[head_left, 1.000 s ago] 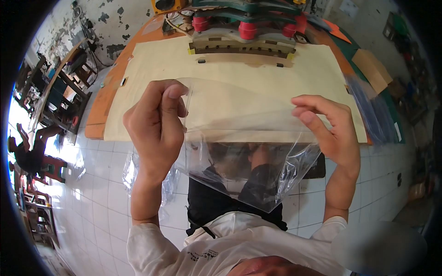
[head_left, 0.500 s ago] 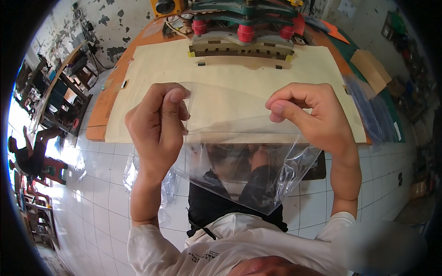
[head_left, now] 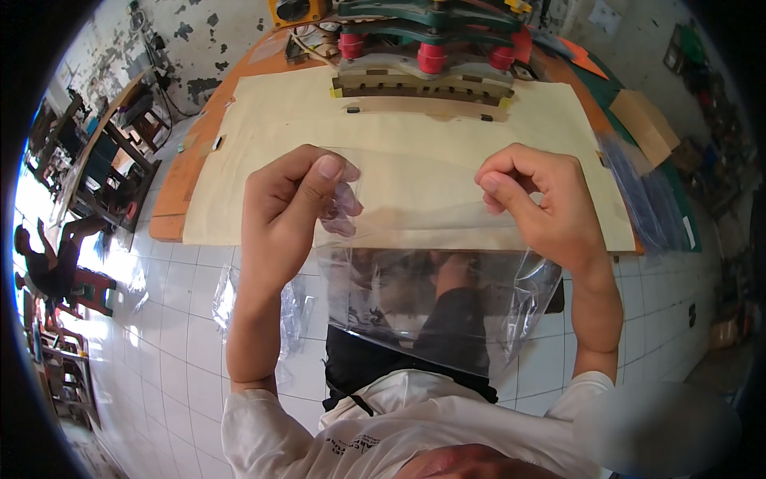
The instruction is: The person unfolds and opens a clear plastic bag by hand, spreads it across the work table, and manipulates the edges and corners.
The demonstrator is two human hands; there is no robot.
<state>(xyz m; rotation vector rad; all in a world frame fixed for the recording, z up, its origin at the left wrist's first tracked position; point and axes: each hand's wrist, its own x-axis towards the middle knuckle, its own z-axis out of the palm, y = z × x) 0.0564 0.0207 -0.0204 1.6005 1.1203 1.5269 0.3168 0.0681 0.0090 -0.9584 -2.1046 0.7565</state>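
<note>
A clear plastic sheet hangs between my hands, over the table's near edge and in front of my lap. My left hand pinches its upper left part between thumb and fingers, and the fingertips show through the plastic. On the other side my right hand is closed, thumb against fingertips, at the sheet's upper right edge. Below that hand the plastic is creased. Both hands are above the pale cover of the table.
A green press with red parts stands at the table's back. Clear plastic sheets and a cardboard box lie at the right. More clear plastic is low on the left. A person sits far left.
My left hand has moved slightly right and its fingers have spread behind the plastic. My right hand has shifted left from its earliest position and its fingers have closed. The sheet's lower edge has moved right.
</note>
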